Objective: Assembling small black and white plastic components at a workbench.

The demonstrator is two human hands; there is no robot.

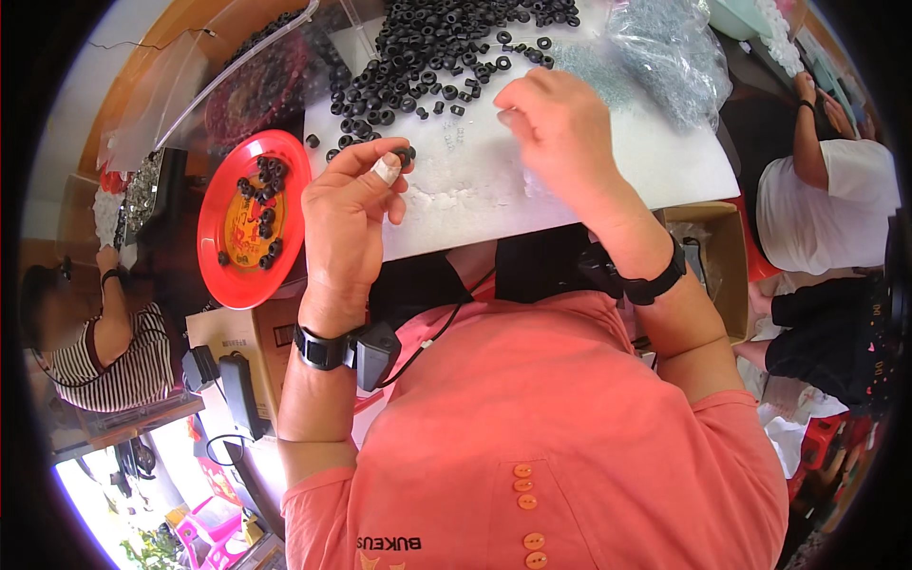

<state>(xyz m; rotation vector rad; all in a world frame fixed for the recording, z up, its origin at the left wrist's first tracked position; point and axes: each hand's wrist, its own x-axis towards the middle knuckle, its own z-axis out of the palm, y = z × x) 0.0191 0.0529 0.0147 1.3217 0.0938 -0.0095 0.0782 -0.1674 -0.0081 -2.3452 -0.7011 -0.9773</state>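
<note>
Between the thumb and fingertips of my left hand [347, 204] is a small black ring-shaped part [406, 156]; a white wrap covers that thumb's tip. My right hand [565, 128] hovers over the white table [446, 223], its thumb and fingers drawn together. Whatever they pinch, if anything, is too small to make out. Beyond both hands spreads a heap of similar black parts [418, 57], some lying loose along its near edge. Tiny clear pieces [454, 135] rest on the tabletop between my hands.
A red plate [212, 256] with several black parts stands left of my left hand. At the far right lies a clear plastic bag [670, 57] full of small transparent pieces. A cardboard box [727, 256] is below the table's right edge. Other people sit at both sides.
</note>
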